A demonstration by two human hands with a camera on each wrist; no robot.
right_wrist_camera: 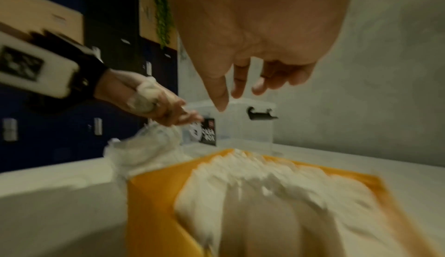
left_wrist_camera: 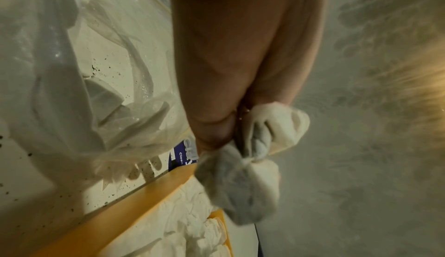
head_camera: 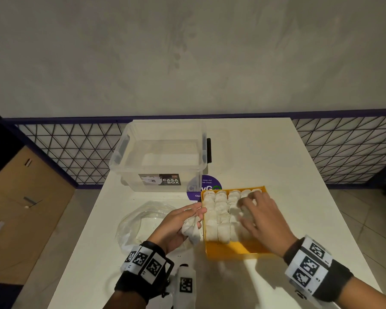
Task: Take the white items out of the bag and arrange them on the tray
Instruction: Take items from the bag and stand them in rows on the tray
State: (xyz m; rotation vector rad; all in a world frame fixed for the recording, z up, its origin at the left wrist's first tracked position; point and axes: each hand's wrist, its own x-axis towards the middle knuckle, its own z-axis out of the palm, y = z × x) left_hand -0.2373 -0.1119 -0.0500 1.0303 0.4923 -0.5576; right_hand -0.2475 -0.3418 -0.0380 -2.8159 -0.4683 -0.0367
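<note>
A yellow tray on the white table holds several rows of white wrapped items. My right hand hovers over the tray's right side with its fingers spread and loosely bent, holding nothing; the right wrist view shows the fingertips hanging above the items. My left hand, just left of the tray, grips a couple of white items, seen close in the left wrist view as white bundles. The clear plastic bag lies crumpled to the left.
A clear lidless storage box labelled CASA BOX stands behind the bag. A purple round sticker shows beside the tray's far corner. A white device with a marker lies at the table's near edge. Floor drops off on both sides.
</note>
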